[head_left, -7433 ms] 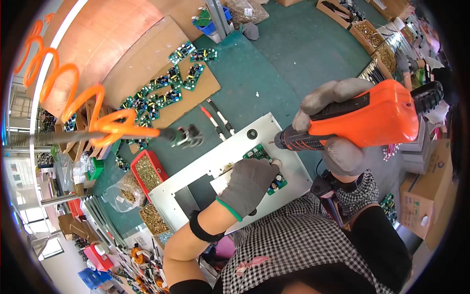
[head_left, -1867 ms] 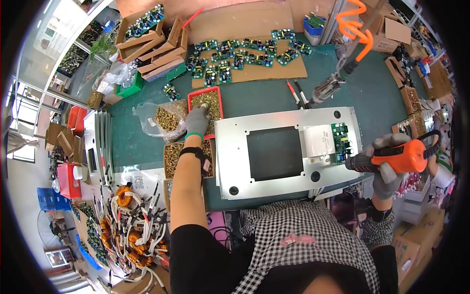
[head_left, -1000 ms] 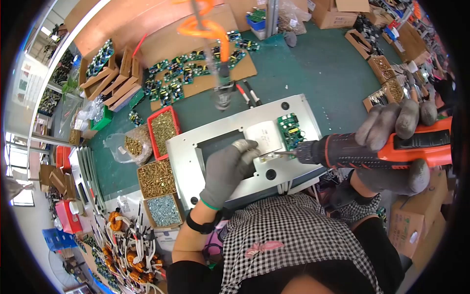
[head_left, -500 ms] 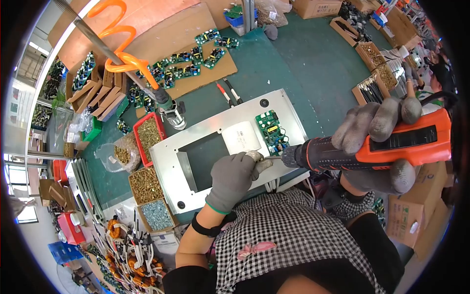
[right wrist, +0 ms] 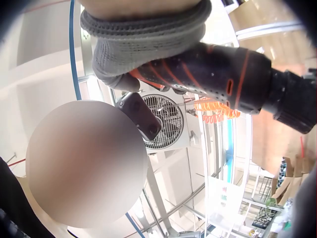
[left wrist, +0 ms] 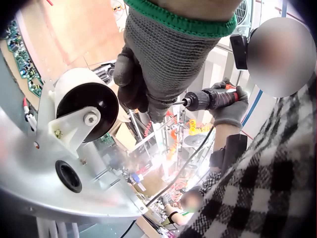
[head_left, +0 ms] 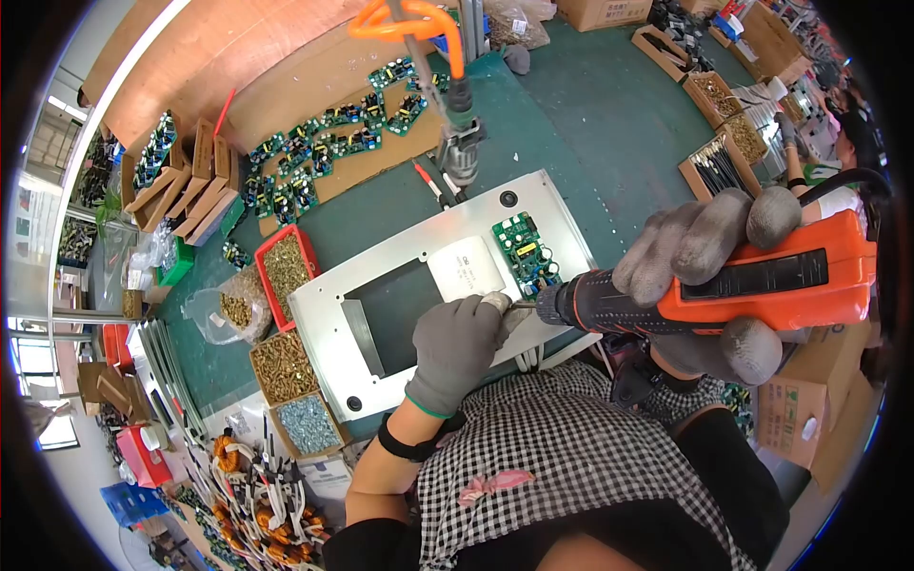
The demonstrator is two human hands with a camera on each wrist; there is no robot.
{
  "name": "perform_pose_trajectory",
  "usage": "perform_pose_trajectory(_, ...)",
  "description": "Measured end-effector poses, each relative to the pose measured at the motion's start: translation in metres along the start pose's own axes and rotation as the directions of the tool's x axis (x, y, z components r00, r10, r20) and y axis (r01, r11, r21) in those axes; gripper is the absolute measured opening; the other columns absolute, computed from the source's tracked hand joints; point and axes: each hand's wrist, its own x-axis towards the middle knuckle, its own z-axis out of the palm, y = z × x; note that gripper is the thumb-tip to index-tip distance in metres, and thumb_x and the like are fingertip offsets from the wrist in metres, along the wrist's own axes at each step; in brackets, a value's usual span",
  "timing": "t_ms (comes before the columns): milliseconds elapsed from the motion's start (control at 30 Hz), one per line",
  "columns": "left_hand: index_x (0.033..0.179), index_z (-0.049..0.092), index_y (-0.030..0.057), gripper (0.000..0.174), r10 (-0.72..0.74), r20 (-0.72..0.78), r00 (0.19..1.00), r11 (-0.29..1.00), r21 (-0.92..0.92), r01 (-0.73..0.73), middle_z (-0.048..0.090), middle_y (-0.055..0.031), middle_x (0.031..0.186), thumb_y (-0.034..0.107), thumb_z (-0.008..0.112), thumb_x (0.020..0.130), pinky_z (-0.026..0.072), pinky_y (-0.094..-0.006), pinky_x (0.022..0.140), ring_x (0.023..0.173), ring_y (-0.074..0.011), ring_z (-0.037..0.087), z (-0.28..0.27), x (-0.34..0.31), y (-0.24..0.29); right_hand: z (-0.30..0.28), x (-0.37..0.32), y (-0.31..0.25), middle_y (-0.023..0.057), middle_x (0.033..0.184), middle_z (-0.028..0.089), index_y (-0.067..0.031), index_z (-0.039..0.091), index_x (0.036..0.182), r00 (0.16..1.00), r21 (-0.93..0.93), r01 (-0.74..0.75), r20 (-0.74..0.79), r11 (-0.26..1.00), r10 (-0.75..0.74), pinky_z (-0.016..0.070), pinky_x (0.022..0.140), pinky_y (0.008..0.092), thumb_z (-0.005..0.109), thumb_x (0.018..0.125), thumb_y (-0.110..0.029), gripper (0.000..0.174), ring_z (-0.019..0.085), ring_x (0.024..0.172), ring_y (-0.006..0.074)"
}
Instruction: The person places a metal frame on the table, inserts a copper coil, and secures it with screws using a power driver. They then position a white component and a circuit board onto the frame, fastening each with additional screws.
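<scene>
My right hand [head_left: 705,257] grips an orange and black electric screwdriver [head_left: 771,285], its bit pointing left across the near side of a silver metal panel [head_left: 390,257]. The gloved left hand [head_left: 457,344] has its thumb and fingers bent around the tip of the screwdriver bit [left wrist: 177,103]; I cannot tell whether a screw is between them. Just beyond that hand, a white cylindrical part [head_left: 465,269] lies on the panel beside a green circuit board [head_left: 526,252]. In the left wrist view, a white bracket [left wrist: 79,131] stands at the cylinder's dark end.
Left of the panel are a red bin [head_left: 311,255] of small brass-coloured parts, a box of brass pieces [head_left: 283,366] and a box of silvery hardware [head_left: 307,424]. Several circuit boards [head_left: 352,138] lie on cardboard behind. A hanging tool [head_left: 462,152] dangles from an orange coil over the panel's far edge.
The left hand has come from the red bin to the bit's tip; earlier it was at the circuit board. The screwdriver has moved left to meet it. The hanging tool has swung.
</scene>
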Motion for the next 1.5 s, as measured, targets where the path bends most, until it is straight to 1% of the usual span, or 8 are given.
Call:
perform_pose_trajectory(100,0.085,0.064,0.0104,0.017,-0.043,0.037,0.998,0.961,-0.273,0.052,0.060,-0.0059,0.065,0.021,0.072,0.074,0.0446,-0.0346,0.052,0.058,-0.0245,0.058,0.000,0.003,-0.002,-0.002,-0.003,0.000,0.0146,0.096,0.060,-0.0026,0.041,0.125,0.999,0.027,-0.014,-0.050,1.000,0.016,0.0570,0.059,0.0386,0.064,0.076,-0.023,0.058,0.067,0.072,0.0267)
perform_pose_trajectory(400,0.089,0.063,0.0125,0.017,-0.002,0.077,0.997,0.999,-0.035,0.005,0.060,-0.0020,0.067,0.025,0.066,0.077,0.0468,-0.0301,0.051,0.059,-0.0192,0.061,0.005,0.001,0.001,-0.004,-0.008,-0.001,0.0160,0.096,0.060,-0.0026,0.043,0.125,0.993,-0.077,0.010,-0.117,0.997,-0.019,0.0560,0.056,0.0372,0.063,0.075,-0.023,0.058,0.066,0.068,0.0258)
perform_pose_trajectory(700,0.097,0.061,0.0130,0.020,-0.004,0.187,0.982,0.997,-0.081,0.020,0.061,-0.0020,0.072,0.016,0.062,0.077,0.0487,-0.0310,0.055,0.066,-0.0189,0.063,-0.001,0.003,0.003,0.001,-0.010,-0.004,0.0163,0.095,0.061,-0.0030,0.043,0.121,0.993,-0.014,-0.058,-0.108,0.998,0.056,0.0574,0.059,0.0383,0.069,0.075,-0.019,0.055,0.067,0.072,0.0278)
perform_pose_trajectory(800,0.092,0.064,0.0112,0.014,-0.036,0.151,0.988,0.991,-0.124,0.055,0.061,-0.0085,0.066,0.020,0.065,0.081,0.0458,-0.0357,0.053,0.059,-0.0258,0.060,-0.001,0.003,0.005,0.002,-0.008,-0.004,0.0167,0.096,0.062,-0.0039,0.043,0.120,0.994,-0.020,-0.065,-0.084,0.998,0.064,0.0576,0.061,0.0391,0.069,0.076,-0.019,0.054,0.068,0.075,0.0282)
perform_pose_trajectory(1067,0.088,0.064,0.0102,0.014,-0.082,0.135,0.987,0.993,-0.073,0.093,0.062,-0.0093,0.068,0.021,0.066,0.080,0.0461,-0.0360,0.052,0.058,-0.0266,0.060,0.002,0.000,0.008,0.003,-0.013,-0.004,0.0174,0.098,0.062,-0.0054,0.042,0.121,0.994,-0.054,-0.094,-0.062,0.994,0.091,0.0576,0.068,0.0398,0.068,0.077,-0.016,0.052,0.068,0.080,0.0283)
perform_pose_trajectory(1267,0.094,0.065,0.0094,0.017,-0.132,0.154,0.979,0.974,-0.165,0.157,0.065,-0.0078,0.074,0.021,0.064,0.082,0.0487,-0.0333,0.055,0.061,-0.0236,0.063,0.010,-0.004,0.004,0.005,-0.019,-0.008,0.0184,0.099,0.061,-0.0048,0.044,0.119,0.971,-0.044,-0.168,-0.178,0.985,0.157,0.0570,0.067,0.0400,0.068,0.075,-0.014,0.051,0.067,0.080,0.0278)
perform_pose_trajectory(1400,0.101,0.065,0.0052,0.019,-0.333,0.238,0.913,0.823,-0.400,0.404,0.066,-0.0087,0.078,0.017,0.061,0.087,0.0489,-0.0295,0.056,0.062,-0.0190,0.064,-0.002,-0.009,-0.007,-0.002,-0.026,-0.008,0.0189,0.097,0.060,-0.0032,0.046,0.114,0.906,-0.108,-0.292,-0.350,0.950,0.239,0.0567,0.067,0.0394,0.069,0.071,-0.015,0.050,0.066,0.077,0.0273)
perform_pose_trajectory(1500,0.102,0.065,0.0029,0.018,-0.438,0.341,0.832,0.539,-0.641,0.547,0.064,-0.0089,0.076,0.014,0.058,0.090,0.0476,-0.0259,0.057,0.061,-0.0140,0.062,-0.005,-0.010,-0.010,-0.005,-0.037,-0.002,0.0184,0.094,0.060,-0.0017,0.046,0.110,0.829,-0.154,-0.411,-0.474,0.899,0.297,0.0549,0.064,0.0349,0.066,0.067,-0.010,0.047,0.063,0.074,0.0236)
